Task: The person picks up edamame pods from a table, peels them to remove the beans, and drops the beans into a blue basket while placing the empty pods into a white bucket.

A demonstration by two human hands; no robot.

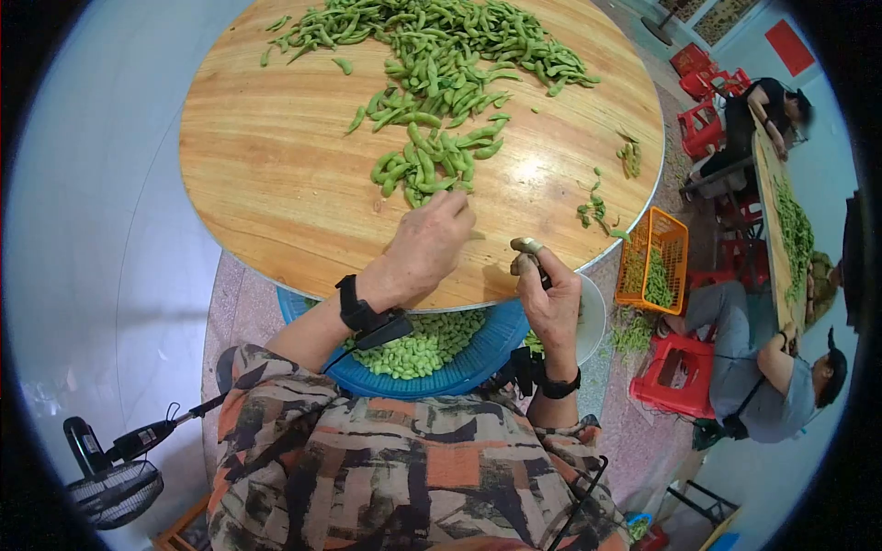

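Green soybean pods (427, 161) lie in a small heap that trails back to a larger pile (441, 37) on the round wooden table (276, 184). My left hand (432, 241) is at the near edge of the small heap, its fingers bent down and closed against the pods; what they grip is hidden. Over the table's near edge, my right hand (551, 298) is closed in a pinch, with dark coverings on thumb and fingertip. Anything inside it is too small to make out. Beneath the edge, a blue basin (487, 363) holds shelled green beans (413, 347).
A pale bucket (593, 317) stands beside my right hand. Plant scraps (595, 207) lie at the table's right. Beyond are an orange crate (684, 248) with pods, a red stool (675, 372), and people at another table (772, 211). A fan (115, 491) stands lower left.
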